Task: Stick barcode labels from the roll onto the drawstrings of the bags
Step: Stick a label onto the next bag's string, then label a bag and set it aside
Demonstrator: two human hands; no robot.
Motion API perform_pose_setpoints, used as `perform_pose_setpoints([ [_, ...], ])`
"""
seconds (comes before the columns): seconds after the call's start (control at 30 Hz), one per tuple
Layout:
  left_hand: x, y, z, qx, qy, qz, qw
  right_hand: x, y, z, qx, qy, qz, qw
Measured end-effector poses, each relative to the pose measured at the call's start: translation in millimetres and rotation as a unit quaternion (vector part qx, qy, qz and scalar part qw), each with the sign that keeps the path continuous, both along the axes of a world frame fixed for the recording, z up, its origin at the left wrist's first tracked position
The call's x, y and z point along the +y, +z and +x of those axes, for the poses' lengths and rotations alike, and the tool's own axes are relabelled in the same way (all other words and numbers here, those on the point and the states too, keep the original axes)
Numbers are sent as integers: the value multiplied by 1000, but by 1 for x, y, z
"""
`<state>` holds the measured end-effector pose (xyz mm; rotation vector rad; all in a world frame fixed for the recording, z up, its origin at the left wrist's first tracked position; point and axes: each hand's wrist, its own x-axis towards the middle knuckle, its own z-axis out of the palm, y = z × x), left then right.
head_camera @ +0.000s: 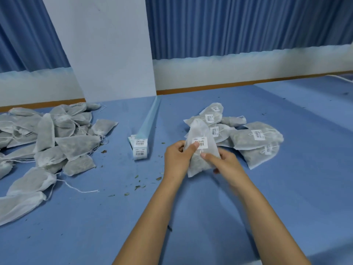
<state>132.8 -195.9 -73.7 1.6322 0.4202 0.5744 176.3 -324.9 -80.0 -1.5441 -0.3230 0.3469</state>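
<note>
Held bag (205, 159): white mesh pouch with greenish filling, raised upright just above the blue surface (191, 217), between both hands and in front of the labelled heap; barcode label (200, 143): white, on the upper front of the held bag at its thin drawstring; whether it is fully stuck cannot be told; left hand (176, 156): grips the bag's left edge, thumb pressed on the label, fingers curled behind; right hand (224, 162): grips the bag's lower right side, thumb on the front, fingers behind, slightly blurred; label strip (141, 148): long backing strip lying on the surface to the left of the hands, running back toward the white pillar (107, 50), two barcode labels showing at its near end; unlabelled bags (47, 138): loose heap at the far left, drawstrings trailing; labelled bags (254, 138): smaller heap just behind and to the right of the held bag, white labels showing on several; leaf crumbs (137, 186): scattered on the surface near the middle; blue curtains (238, 25): along the wall behind.
</note>
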Motion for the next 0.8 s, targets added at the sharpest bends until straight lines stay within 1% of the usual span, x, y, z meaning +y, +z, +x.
perform_pose_setpoints([
  [0.03,-5,3,5,-11,-5,-35,999,-6,-1,4,11,10,-2,1000],
  [0.07,-10,6,10,-23,-19,-73,997,-11,-1,8,25,1,30,999],
  [0.1,-16,8,14,-31,-36,-100,994,-13,0,15,51,-17,93,994],
  [0.13,-20,8,19,-31,-52,-113,992,-13,1,22,87,-32,171,981],
  [0.2,-29,5,27,-3,-72,-92,993,-11,6,36,171,-52,299,938],
  [0.27,-34,-1,31,35,-74,-50,995,-7,8,44,239,-63,360,899],
  [0.3,-35,-5,31,48,-73,-40,995,-4,8,44,259,-63,366,891],
  [0.33,-34,-9,31,56,-71,-37,995,-1,8,42,272,-57,360,891],
  [0.43,-25,-19,27,55,-73,-16,996,12,2,26,276,-6,324,905],
  [0.5,-18,-23,22,32,-67,15,997,26,-2,14,279,22,311,908],
  [0.6,-3,-26,10,-5,-15,48,999,55,-7,1,287,37,297,910],
  [0.7,23,-26,-9,-42,40,100,993,88,-10,-13,269,85,273,920],
  [0.8,55,-26,-32,-74,76,126,986,122,-10,-30,249,126,251,927],
])
